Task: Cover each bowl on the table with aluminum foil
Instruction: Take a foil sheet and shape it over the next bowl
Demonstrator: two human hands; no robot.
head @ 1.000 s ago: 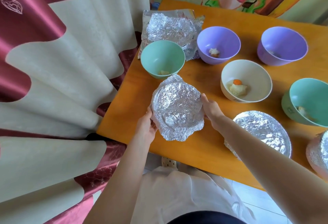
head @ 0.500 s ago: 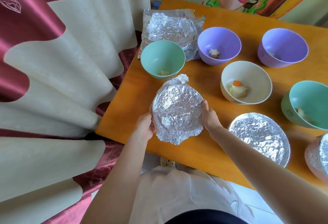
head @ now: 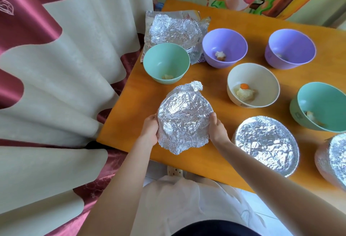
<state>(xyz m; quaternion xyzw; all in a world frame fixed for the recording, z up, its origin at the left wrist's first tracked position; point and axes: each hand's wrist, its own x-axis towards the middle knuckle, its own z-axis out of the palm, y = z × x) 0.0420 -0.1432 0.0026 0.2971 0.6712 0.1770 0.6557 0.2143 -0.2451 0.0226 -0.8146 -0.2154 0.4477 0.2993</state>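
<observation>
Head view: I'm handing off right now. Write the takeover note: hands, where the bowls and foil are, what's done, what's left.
Hands: left hand and right hand grip opposite sides of the foil-wrapped bowl near the front of the table, pressing foil to its sides; a loose flap hangs toward the person.
Done: two more to its right, the front covered bowl and the edge covered bowl, partly out of frame.
Left: five open bowls with food: left green bowl, left purple bowl, right purple bowl, cream bowl, right green bowl.
Foil: crumpled spare foil behind the left green bowl.
</observation>
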